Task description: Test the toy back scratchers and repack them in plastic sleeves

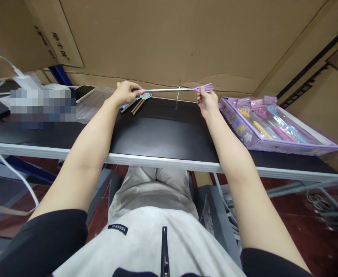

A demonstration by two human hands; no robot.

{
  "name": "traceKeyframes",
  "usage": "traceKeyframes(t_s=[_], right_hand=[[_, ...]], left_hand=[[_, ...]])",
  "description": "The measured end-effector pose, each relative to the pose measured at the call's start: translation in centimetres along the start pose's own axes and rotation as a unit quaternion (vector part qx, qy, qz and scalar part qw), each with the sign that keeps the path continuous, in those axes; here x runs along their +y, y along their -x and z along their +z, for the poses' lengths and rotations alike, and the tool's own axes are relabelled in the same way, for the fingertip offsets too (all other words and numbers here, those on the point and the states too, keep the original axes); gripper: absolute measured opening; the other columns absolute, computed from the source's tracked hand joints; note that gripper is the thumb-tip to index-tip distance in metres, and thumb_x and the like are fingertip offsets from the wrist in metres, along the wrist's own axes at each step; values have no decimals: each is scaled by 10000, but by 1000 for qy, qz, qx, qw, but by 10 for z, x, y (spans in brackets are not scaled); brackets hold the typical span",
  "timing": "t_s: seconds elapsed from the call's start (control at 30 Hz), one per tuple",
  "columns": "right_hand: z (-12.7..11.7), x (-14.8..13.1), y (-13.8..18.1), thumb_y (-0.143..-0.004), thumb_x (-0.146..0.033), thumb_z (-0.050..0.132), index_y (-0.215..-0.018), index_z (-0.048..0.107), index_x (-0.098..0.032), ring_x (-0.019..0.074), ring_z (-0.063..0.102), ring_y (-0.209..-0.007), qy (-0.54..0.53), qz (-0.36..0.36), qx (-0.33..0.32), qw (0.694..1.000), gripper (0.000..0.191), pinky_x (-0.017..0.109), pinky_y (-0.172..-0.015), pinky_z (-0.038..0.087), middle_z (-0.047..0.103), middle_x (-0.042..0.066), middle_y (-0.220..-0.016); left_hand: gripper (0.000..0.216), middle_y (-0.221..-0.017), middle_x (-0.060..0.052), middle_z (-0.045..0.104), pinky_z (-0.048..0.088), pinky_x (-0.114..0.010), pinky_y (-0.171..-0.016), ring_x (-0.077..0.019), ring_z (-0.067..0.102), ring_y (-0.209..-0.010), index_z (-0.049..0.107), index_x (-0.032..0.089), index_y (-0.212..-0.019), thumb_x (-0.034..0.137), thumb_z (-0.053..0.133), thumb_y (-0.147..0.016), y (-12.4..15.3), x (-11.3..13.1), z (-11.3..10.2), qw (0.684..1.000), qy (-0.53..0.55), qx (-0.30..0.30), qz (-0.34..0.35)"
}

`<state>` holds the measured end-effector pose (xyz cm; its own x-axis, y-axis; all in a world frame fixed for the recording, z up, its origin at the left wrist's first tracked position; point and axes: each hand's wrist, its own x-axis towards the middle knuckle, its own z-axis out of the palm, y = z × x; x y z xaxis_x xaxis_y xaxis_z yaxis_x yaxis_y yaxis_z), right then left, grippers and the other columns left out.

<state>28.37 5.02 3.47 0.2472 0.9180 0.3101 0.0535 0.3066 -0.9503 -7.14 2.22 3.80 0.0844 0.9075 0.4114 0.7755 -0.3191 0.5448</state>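
Both my arms reach out over a black table [163,134]. My left hand [126,92] is closed round the purple handle of a telescopic back scratcher [171,90], whose thin metal rod is drawn out level between my hands. My right hand [206,100] pinches the purple hand-shaped claw end of it. Just below my left hand, two brown sticks [134,105] and a light blue piece [145,97] lie on the table.
A purple display box [252,144] of pink, yellow and blue scratchers sits at the right. Cardboard sheets [186,38] wall the back. At the left are a phone [84,91], a clear bag [95,104], a white charger [24,80] and its cable.
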Motion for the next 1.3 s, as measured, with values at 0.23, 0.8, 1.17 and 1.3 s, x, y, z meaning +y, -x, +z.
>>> traceKeyframes(t_s=[0.23, 0.8, 1.17, 1.3], right_hand=[[-43, 3, -25, -908, -729, 784, -787, 374, -260, 125, 462, -650, -39, 1, 69, 997, 635, 277, -681, 409, 448, -63, -734], [47, -20, 56, -907, -652, 857, -823, 495, -247, 64, 530, -589, -37, -13, -76, 996, 550, 188, -556, 424, 514, -75, -699], [-10, 4, -20, -1012, -665, 711, -784, 453, -243, 114, 609, -667, 3, -47, 25, 999, 545, 254, -599, 470, 550, -27, -749], [-39, 7, -43, -985, -809, 637, -779, 459, -239, 158, 672, -738, 14, -88, 36, 995, 631, 295, -603, 514, 589, 0, -790]], left_hand=[[228, -804, -67, 753, 310, -632, -1207, -332, 667, -1115, 787, 212, -993, 407, 679, -949, -3, -10, -4, 999, -38, 12, -4], [228, -865, -66, 728, 482, -404, -1022, -257, 653, -987, 775, 180, -1016, 334, 607, -1016, 15, 69, 46, 995, 38, -48, 84], [251, -861, -22, 722, 359, -516, -1175, -281, 615, -1122, 746, 208, -1028, 434, 636, -1028, 4, 15, 4, 999, -24, -25, -17], [342, -773, 29, 679, 229, -646, -1256, -280, 572, -1156, 751, 240, -1050, 550, 607, -1048, 2, -13, -10, 998, -38, -11, -47]])
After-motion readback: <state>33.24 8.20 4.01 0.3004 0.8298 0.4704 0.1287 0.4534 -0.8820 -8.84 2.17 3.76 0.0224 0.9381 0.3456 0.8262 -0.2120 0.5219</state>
